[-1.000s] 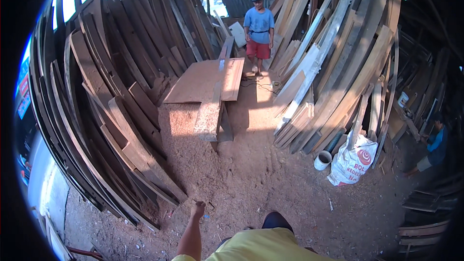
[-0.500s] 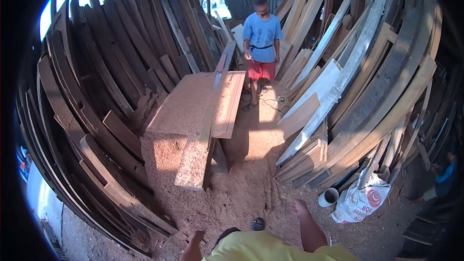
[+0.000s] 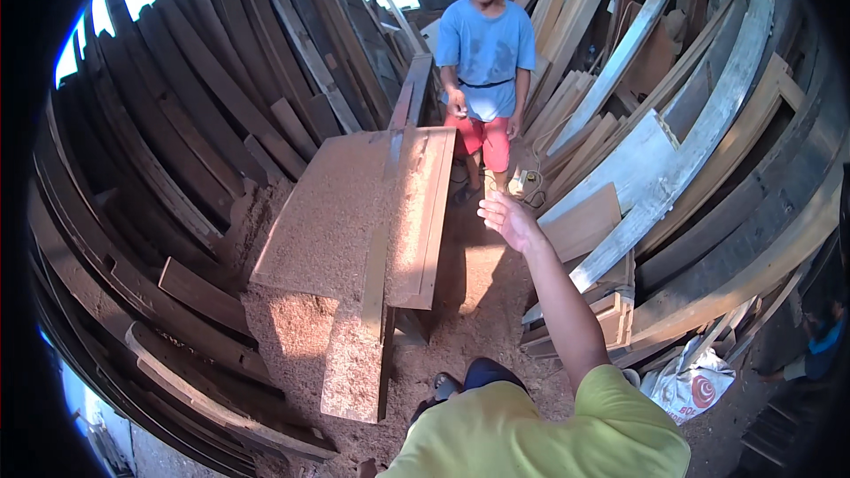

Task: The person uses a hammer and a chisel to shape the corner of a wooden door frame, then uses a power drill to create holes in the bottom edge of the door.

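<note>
My right hand reaches forward at the end of an outstretched arm, fingers extended and holding nothing. It is in the air, just right of a wide wooden panel strewn with sawdust. A long narrow board runs lengthwise over that panel toward a sawdust-covered bench end. Beyond my hand a person in a blue shirt and red shorts faces me, one hand raised at the waist. Only a dark sliver of my left hand shows at the lower edge; its fingers are hidden.
Dark planks lean in a dense row on the left. More boards, among them a whitish plank, lean on the right. A white sack stands low at right. Cables and a small yellowish box lie near the person's feet. Sawdust covers the floor.
My right arm has swung up and forward from near my body. I have come closer to the panel and the person. My left hand has dropped almost out of view.
</note>
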Motion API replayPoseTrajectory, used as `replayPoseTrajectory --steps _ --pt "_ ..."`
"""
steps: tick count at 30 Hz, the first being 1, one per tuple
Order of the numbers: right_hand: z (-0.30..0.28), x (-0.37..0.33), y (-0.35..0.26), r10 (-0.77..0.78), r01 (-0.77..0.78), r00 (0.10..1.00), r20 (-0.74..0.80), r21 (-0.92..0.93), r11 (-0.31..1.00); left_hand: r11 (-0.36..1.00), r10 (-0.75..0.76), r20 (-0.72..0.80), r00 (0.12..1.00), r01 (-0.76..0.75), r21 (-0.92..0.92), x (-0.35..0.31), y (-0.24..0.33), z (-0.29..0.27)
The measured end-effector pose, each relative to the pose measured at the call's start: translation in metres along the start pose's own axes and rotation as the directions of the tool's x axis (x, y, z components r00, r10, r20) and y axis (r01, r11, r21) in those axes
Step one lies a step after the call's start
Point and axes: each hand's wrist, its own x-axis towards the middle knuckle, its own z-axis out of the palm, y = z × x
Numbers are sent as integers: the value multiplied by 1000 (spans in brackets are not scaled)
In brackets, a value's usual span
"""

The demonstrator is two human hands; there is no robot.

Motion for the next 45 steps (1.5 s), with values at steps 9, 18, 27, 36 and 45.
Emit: replayPoseTrajectory --steps 9,18,27,36,45 --pt "-31 229 -34 87 -85 979 -184 21 996 973 30 -239 971 -82 -214 -28 52 4" --pt "-68 283 4 127 -129 990 -61 -33 991 880 -472 -321 821 421 -218 -216 35 147" --pt "17 116 95 353 -343 885 303 -87 935 664 -745 -252 617 656 -359 -402 23 318" --pt "80 -234 259 853 -156 -117 509 -858 490 482 -876 -320 361 690 -540 -471 -106 391" --pt "10 -362 479 993 489 -80 82 -865 111 253 -869 -7 495 432 -866 -590 -224 513"
